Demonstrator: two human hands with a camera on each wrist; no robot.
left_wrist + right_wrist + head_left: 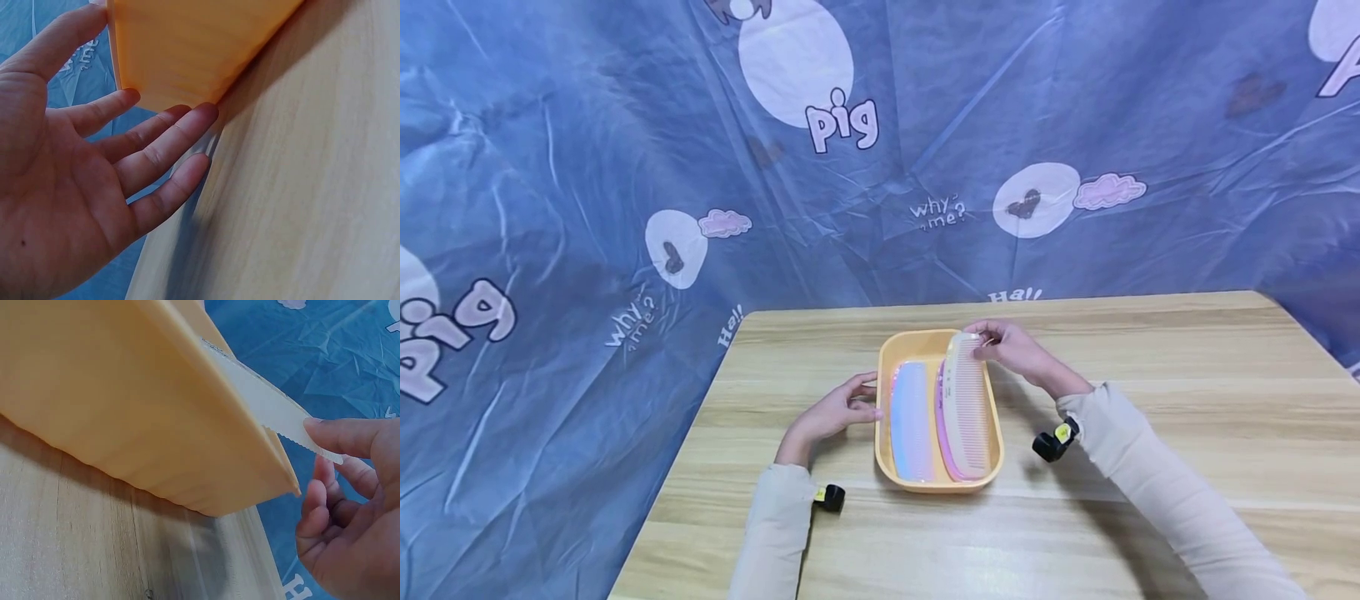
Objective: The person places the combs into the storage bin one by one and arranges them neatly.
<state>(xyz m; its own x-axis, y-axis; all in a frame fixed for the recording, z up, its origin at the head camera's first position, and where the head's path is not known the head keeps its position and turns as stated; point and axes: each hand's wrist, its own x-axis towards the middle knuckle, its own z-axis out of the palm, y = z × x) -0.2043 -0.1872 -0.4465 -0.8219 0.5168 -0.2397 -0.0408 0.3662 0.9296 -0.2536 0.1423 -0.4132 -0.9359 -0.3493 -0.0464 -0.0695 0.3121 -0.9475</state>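
A shallow yellow-orange plastic basket point(936, 488) stands on the table. A blue-to-pink comb point(912, 425) lies along its left side. My right hand point(1018, 352) pinches the far end of a cream-white comb point(265, 403) between thumb and index finger; that end rises above the rim while the comb's near end is low in the basket. Partly under it is a pink-purple comb point(942, 417). At the basket's left side, my left hand point(833, 412) has its thumb at the rim and loosely spread fingers against the outer wall point(187, 56).
The basket stands on a light wood-grain table point(1150, 375). Behind and to the left hangs a blue printed cloth point(925, 250). A small black wrist camera point(1055, 443) sits by the right cuff, another black wrist camera point(832, 498) by the left.
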